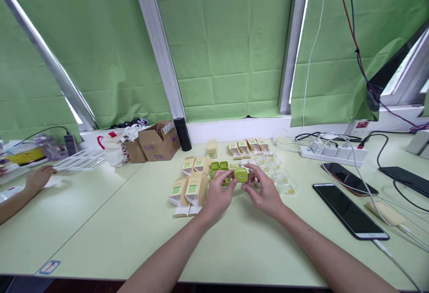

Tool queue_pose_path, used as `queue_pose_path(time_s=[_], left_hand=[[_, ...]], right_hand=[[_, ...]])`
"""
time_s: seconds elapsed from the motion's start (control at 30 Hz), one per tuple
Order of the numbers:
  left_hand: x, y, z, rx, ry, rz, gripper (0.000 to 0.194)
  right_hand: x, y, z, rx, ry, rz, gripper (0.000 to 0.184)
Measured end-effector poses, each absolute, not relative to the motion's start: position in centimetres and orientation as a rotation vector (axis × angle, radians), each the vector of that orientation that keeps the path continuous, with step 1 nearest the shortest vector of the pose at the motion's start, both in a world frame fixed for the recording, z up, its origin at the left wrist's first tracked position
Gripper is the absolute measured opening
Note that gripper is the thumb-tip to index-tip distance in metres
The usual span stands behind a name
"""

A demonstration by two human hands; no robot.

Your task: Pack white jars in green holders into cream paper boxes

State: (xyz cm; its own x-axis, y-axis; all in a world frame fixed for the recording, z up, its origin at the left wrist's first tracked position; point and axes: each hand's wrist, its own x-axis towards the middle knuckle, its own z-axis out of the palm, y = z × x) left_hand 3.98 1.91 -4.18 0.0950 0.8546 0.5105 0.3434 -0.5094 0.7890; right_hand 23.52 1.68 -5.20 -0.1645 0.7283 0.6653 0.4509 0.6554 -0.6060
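A small green box-shaped case (240, 175) is held up over the table between my two hands. My left hand (219, 191) pinches its left side, and my right hand (263, 190) has its fingers closed at the right side. Behind my left hand lie several green square pieces (215, 166), partly hidden by the fingers. Clear plastic shells (283, 177) with yellow spots are spread beyond my right hand. Left of my hands stand several open cream cartons with green windows (197, 186), their flaps toward me.
More cartons (250, 147) stand at the back, near a brown cardboard box (160, 141) and a black cylinder (182, 134). On the right lie a phone (350, 210), a second phone (346, 177), a power strip (335, 153) and loose cables. Another person's hand (40, 179) is at far left.
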Motion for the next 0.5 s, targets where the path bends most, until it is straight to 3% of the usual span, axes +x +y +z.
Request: queue_pose_path(time_s=[0.5], left_hand=[[4.05,1.67,-3.74,1.892,1.222,1.34,0.036]], right_hand=[[23.34,2.02,-4.76,-0.777,-1.674,0.488,0.035]])
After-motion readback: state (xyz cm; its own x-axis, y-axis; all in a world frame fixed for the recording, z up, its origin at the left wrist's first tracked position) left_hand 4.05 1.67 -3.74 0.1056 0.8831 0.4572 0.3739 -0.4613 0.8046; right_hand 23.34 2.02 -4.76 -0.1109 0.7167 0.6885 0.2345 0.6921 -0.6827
